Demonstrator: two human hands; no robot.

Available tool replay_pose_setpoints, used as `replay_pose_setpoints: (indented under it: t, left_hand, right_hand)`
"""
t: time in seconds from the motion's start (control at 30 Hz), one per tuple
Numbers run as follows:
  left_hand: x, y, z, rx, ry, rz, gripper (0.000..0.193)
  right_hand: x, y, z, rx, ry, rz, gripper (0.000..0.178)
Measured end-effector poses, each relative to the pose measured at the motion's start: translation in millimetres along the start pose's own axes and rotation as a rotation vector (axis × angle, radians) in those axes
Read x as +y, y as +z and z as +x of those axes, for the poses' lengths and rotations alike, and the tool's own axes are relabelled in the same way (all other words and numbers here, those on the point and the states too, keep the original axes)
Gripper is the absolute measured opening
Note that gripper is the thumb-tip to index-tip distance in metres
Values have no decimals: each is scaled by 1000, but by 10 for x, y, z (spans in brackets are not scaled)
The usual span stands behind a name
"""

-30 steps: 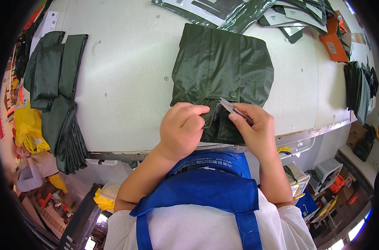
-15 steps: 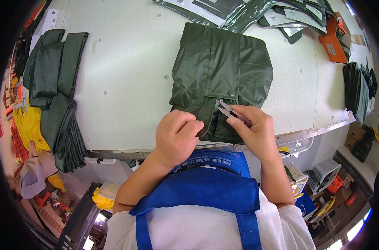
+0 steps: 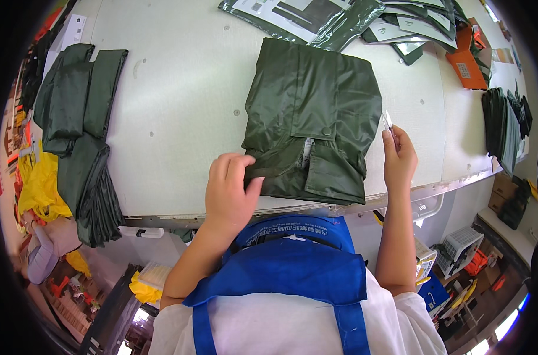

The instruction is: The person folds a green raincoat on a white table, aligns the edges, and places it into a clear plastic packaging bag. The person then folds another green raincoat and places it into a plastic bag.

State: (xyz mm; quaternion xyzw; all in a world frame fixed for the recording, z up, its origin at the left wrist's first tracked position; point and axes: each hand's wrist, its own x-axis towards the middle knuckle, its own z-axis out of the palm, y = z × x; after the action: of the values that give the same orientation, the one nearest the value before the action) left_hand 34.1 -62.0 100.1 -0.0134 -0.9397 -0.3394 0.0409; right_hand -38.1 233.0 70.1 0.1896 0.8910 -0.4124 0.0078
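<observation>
A folded dark green rain jacket [image 3: 316,100] lies on the white table in front of me. Its front flap bears a snap button, and a pale strip shows in the gap at the collar, below that flap. My left hand [image 3: 228,189] is at the jacket's lower left edge, thumb and fingers apart, nothing held between them. Whether its fingertips touch the fabric I cannot tell. Beside the jacket's right edge, my right hand [image 3: 401,158] grips small thread snips [image 3: 388,120], their blades pointing away from me and off the fabric.
Folded dark green garments [image 3: 68,97] are stacked at the left, with yellow fabric [image 3: 38,183] beyond. Packaged green garments [image 3: 307,21] lie at the back. An orange box [image 3: 467,65] and more folded green pieces [image 3: 499,124] stand at the right. Far left sits another person [image 3: 41,254].
My right hand has carried the snips from the jacket's collar opening out to the right. My left hand has moved slightly left and loosened its fingers. The collar flap now lies flatter.
</observation>
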Motion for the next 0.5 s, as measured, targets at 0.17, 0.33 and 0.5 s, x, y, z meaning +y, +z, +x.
replay_pose_setpoints:
  t: [0.17, 0.33, 0.5]
  left_hand:
    - [-8, -84, -118, -42, -38, -88, 23]
    - [-70, 107, -263, 60, 118, -111, 20]
    - [163, -37, -204, -180, 141, -131, 34]
  right_hand:
    - [232, 11, -136, 14, -350, -166, 48]
    - [-374, -11, -755, -408, -705, -402, 63]
    - [-312, -30, -799, -453, -746, -523, 48]
